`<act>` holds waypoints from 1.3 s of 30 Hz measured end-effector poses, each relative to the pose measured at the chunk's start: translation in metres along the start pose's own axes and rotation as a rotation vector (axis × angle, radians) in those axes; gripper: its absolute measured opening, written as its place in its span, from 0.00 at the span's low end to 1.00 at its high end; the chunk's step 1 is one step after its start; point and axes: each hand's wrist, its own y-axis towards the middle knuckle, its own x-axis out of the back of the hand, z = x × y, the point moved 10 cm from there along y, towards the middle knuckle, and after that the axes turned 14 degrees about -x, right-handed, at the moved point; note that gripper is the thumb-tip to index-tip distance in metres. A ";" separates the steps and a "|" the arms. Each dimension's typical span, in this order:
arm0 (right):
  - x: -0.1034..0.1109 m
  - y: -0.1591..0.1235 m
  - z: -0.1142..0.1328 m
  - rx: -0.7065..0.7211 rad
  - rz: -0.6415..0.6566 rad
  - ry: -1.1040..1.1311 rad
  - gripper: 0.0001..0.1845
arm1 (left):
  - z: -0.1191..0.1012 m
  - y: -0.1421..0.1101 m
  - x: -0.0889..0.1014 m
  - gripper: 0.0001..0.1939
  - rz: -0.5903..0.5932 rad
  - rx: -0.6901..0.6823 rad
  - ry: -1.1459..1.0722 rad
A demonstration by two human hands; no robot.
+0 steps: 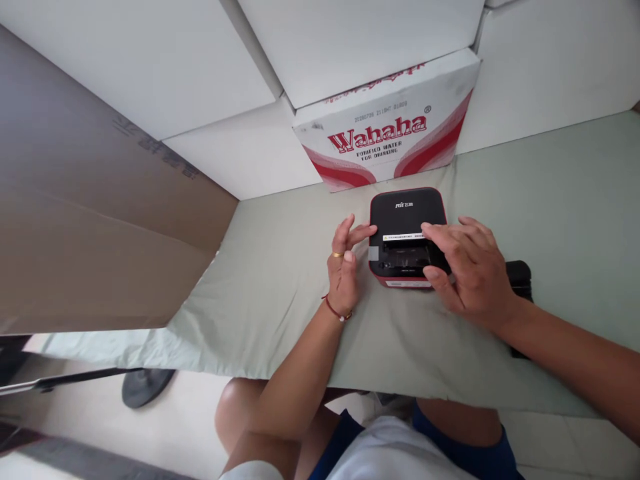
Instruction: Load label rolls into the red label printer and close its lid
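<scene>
A small black label printer [409, 217] with red sides sits on the cloth-covered table in front of me. A white strip with print runs across its lid, above a dark window. My left hand [344, 267] is at the printer's left side, fingers apart, one fingertip against the edge. A ring and a red bracelet are on that hand and wrist. My right hand [467, 270] reaches over the printer's right side. Its index fingertip rests by the end of the white strip and its thumb near the front right corner, with a gap between them. Neither hand grasps anything.
Behind the printer stands a white and red Wahaha water carton [385, 133], with white boxes [370, 40] stacked around it. A large brown cardboard box [100, 220] fills the left. A black object [519, 272] lies partly hidden under my right forearm. Green cloth [280, 287] covers the table.
</scene>
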 end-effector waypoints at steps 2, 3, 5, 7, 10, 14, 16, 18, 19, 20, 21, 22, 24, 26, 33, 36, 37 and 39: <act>0.000 0.001 0.000 -0.002 0.005 -0.006 0.28 | 0.002 0.001 0.002 0.25 -0.012 0.010 0.039; 0.000 0.001 0.000 -0.007 0.010 -0.005 0.28 | 0.002 0.000 0.003 0.24 -0.019 0.013 0.062; -0.002 0.000 -0.002 -0.015 0.023 0.004 0.29 | 0.003 -0.001 -0.001 0.21 -0.013 0.020 0.071; -0.002 -0.004 -0.003 0.010 0.021 0.026 0.27 | 0.008 -0.003 -0.006 0.20 -0.011 0.043 0.014; 0.001 -0.013 -0.001 0.071 -0.010 0.075 0.23 | 0.023 -0.008 -0.012 0.27 -0.067 0.118 -0.138; 0.008 -0.021 0.003 0.104 -0.036 0.141 0.20 | 0.049 -0.016 -0.021 0.40 -0.115 0.329 -0.334; 0.008 -0.022 0.007 0.115 -0.019 0.141 0.19 | 0.056 -0.019 -0.030 0.45 -0.098 0.423 -0.446; 0.009 -0.021 0.011 0.122 -0.013 0.116 0.17 | 0.060 -0.022 -0.037 0.47 -0.076 0.482 -0.538; 0.010 -0.021 0.012 0.125 -0.017 0.102 0.16 | 0.061 -0.023 -0.039 0.48 -0.074 0.502 -0.568; 0.010 -0.020 0.013 0.127 -0.023 0.091 0.15 | 0.061 -0.024 -0.040 0.48 -0.076 0.515 -0.587; 0.011 -0.019 0.014 0.130 -0.030 0.084 0.14 | 0.062 -0.024 -0.040 0.48 -0.083 0.522 -0.596; 0.012 -0.018 0.015 0.129 -0.034 0.080 0.14 | 0.062 -0.024 -0.040 0.49 -0.090 0.523 -0.594; 0.012 -0.017 0.015 0.123 -0.034 0.074 0.13 | 0.062 -0.023 -0.039 0.49 -0.091 0.513 -0.570; 0.011 -0.016 0.015 0.131 -0.030 0.069 0.13 | 0.063 -0.022 -0.040 0.48 -0.073 0.502 -0.549; 0.013 -0.014 0.021 0.205 -0.002 0.121 0.15 | 0.066 -0.023 -0.039 0.46 -0.100 0.475 -0.553; 0.015 0.009 0.023 0.119 0.141 0.192 0.10 | 0.064 -0.025 -0.046 0.45 -0.103 0.483 -0.626; 0.014 0.021 0.021 0.051 0.207 0.198 0.13 | 0.063 -0.024 -0.048 0.44 -0.118 0.485 -0.657; 0.004 0.044 0.010 -0.111 0.343 0.148 0.19 | 0.065 -0.024 -0.048 0.40 -0.183 0.509 -0.717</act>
